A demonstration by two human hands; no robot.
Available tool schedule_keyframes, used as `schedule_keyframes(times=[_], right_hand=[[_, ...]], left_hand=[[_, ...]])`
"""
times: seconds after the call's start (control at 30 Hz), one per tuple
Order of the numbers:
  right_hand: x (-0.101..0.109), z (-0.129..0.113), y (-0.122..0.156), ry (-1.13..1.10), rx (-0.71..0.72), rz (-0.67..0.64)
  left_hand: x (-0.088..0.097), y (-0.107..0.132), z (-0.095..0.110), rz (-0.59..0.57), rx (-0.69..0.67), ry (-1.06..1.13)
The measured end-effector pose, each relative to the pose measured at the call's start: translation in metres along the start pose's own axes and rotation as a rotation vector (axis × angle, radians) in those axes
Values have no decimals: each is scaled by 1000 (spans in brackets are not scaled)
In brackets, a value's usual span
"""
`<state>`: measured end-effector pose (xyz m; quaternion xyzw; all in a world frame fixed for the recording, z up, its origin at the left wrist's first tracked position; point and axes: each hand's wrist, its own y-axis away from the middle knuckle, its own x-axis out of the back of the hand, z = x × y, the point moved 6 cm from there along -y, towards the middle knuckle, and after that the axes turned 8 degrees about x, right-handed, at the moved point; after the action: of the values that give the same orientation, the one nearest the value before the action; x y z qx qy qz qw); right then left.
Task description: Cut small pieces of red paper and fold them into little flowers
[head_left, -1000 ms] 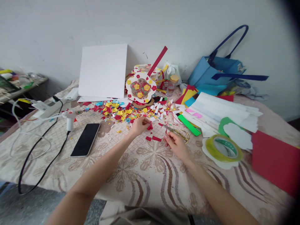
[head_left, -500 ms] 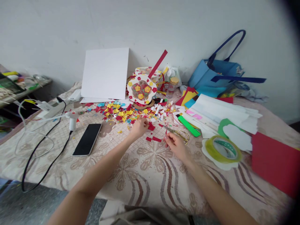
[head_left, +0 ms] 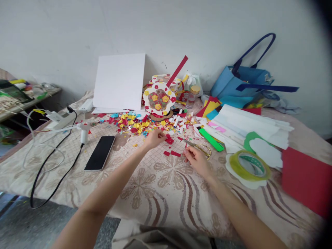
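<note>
My left hand (head_left: 154, 138) rests on the patterned cloth with its fingers curled, pinching a small red paper scrap (head_left: 169, 140) at its tips. Two more red paper strips (head_left: 172, 153) lie flat between my hands. Beside these strips lies my right hand (head_left: 197, 159), fingers curled together and nothing visible in them. Gold-handled scissors (head_left: 201, 148) lie just beyond its knuckles. Behind my left hand spreads a heap of red, yellow and blue paper bits (head_left: 135, 123), with a round flower-decorated paper piece (head_left: 159, 98) propped up beyond it.
A black phone (head_left: 100, 157) lies left of my left arm, with a white glue gun (head_left: 84, 133) and cables further left. Yellow-green tape roll (head_left: 249, 166), red card (head_left: 306, 180), white paper sheets (head_left: 249, 122), a green strip (head_left: 211, 139) and a blue bag (head_left: 243, 83) are on the right. White board (head_left: 119, 81) leans on the wall.
The view has shifted slightly. My left hand has nudged the red scrap a little to the right; my right hand stays beside the scissors.
</note>
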<state>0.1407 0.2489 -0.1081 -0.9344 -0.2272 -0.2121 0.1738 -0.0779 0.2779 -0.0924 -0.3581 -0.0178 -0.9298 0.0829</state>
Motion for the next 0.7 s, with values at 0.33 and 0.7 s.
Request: schedule_keyframes(times=[0.33,0.7], right_hand=[[0,-3,0,38,46,-10],[-1,6,0,12,-6,0]], left_hand=[[-9,5,3,102,19,-4],[77,2,-34,425,79,-221]])
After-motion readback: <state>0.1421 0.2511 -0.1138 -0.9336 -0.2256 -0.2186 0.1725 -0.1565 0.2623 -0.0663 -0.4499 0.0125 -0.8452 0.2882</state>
